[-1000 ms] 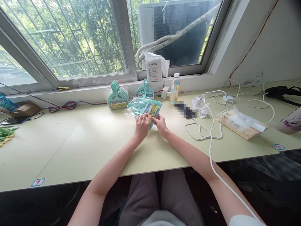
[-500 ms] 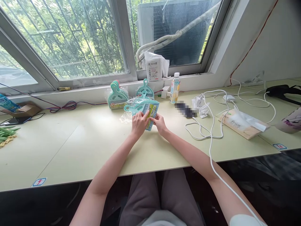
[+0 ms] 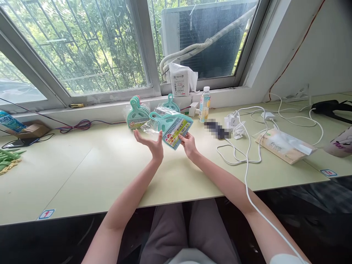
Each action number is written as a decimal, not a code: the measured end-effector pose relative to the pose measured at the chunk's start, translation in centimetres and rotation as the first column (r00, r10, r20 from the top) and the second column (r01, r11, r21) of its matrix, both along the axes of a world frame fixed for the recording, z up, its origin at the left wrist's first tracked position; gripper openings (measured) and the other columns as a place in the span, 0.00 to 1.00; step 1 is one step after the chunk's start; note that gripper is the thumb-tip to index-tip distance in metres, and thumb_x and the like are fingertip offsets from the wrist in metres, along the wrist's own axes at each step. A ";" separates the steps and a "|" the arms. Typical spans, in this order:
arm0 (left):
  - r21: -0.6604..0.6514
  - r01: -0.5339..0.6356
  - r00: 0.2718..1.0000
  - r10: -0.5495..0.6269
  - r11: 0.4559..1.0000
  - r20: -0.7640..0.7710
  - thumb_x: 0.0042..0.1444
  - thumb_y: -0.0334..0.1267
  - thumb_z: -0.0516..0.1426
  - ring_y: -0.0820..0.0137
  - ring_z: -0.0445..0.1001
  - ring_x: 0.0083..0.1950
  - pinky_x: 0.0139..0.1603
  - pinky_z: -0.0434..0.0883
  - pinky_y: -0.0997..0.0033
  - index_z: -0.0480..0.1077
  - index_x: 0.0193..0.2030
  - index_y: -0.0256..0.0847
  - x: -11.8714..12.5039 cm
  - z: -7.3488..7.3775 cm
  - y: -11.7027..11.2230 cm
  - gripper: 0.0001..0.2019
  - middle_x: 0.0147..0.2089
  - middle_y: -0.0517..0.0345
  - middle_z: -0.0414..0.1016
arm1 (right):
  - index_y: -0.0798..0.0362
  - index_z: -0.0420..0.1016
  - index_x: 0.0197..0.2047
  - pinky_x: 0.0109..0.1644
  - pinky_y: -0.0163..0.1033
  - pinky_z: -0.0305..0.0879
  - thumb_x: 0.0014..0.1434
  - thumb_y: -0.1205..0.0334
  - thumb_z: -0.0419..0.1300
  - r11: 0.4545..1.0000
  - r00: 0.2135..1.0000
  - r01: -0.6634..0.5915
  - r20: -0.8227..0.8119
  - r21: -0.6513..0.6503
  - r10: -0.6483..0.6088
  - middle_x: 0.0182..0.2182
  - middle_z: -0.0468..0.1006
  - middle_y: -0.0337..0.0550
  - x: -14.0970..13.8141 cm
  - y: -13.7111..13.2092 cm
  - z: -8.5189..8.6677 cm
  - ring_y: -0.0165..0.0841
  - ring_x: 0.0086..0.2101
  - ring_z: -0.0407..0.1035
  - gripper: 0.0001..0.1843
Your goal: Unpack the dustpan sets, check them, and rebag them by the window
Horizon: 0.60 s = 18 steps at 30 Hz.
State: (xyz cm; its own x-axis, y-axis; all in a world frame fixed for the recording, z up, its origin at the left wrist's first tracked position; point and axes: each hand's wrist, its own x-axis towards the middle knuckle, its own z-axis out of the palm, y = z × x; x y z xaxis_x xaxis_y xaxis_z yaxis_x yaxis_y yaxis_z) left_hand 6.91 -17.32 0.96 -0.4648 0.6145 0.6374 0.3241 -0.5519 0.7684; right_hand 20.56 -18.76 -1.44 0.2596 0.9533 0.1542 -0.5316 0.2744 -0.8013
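My right hand point(image 3: 187, 143) pinches the lower edge of a teal mini dustpan-and-brush set point(image 3: 171, 128) in a clear plastic bag, holding it tilted above the pale green table point(image 3: 96, 165). My left hand point(image 3: 151, 143) is just left of the set, palm up, fingers spread, holding nothing. Two more teal sets lean against the window ledge behind: one to the left point(image 3: 136, 114), and one point(image 3: 171, 104) partly hidden by the held set.
A drink bottle point(image 3: 204, 104) and a white packet point(image 3: 180, 79) stand by the sill. White cables point(image 3: 247, 146) and chargers sprawl to the right beside a tissue pack point(image 3: 283, 145). Green items point(image 3: 8, 161) lie at the far left. A black strap point(image 3: 330, 108) lies far right.
My left hand has let go of the packaged set and opened palm up. My right hand has lifted and tilted the set off the table.
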 end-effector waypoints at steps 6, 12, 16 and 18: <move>-0.118 0.862 0.483 -0.729 0.493 0.486 0.51 0.44 0.64 0.60 0.69 0.60 0.60 0.65 0.58 0.61 0.57 0.44 1.6 -0.1 -0.3 0.28 0.56 0.49 0.71 | 0.53 0.71 0.39 0.52 0.48 0.72 0.43 0.57 0.71 1.000 1.000 0.012 -0.026 0.024 -0.012 0.42 0.79 0.46 0.2 -0.1 0.5 0.41 0.46 0.73 0.21; -0.115 0.929 0.342 -0.697 0.351 0.630 0.50 0.39 0.65 0.62 0.72 0.55 0.58 0.66 0.60 0.69 0.49 0.41 2.3 -0.6 -0.9 0.20 0.50 0.54 0.76 | 0.53 0.71 0.39 0.51 0.48 0.72 0.43 0.57 0.70 0.999 0.999 0.048 -0.017 0.018 -0.048 0.43 0.79 0.47 0.3 -0.4 0.9 0.42 0.47 0.72 0.21; -0.007 0.915 0.301 -0.670 0.404 0.679 0.53 0.44 0.61 0.62 0.73 0.54 0.58 0.67 0.62 0.72 0.44 0.38 1.4 -0.2 -0.2 0.15 0.48 0.53 0.77 | 0.52 0.72 0.40 0.52 0.49 0.71 0.44 0.56 0.70 0.999 1.000 0.005 0.008 0.035 -0.005 0.44 0.79 0.47 0.0 -0.6 1.0 0.42 0.49 0.71 0.20; -0.025 0.911 0.306 -0.635 0.411 0.709 0.52 0.42 0.62 0.62 0.74 0.52 0.56 0.68 0.62 0.73 0.42 0.37 0.9 0.0 0.1 0.13 0.45 0.54 0.78 | 0.52 0.73 0.40 0.53 0.49 0.71 0.43 0.56 0.71 0.998 0.999 -0.044 0.007 0.044 0.044 0.43 0.79 0.47 0.0 -0.6 1.0 0.43 0.49 0.71 0.21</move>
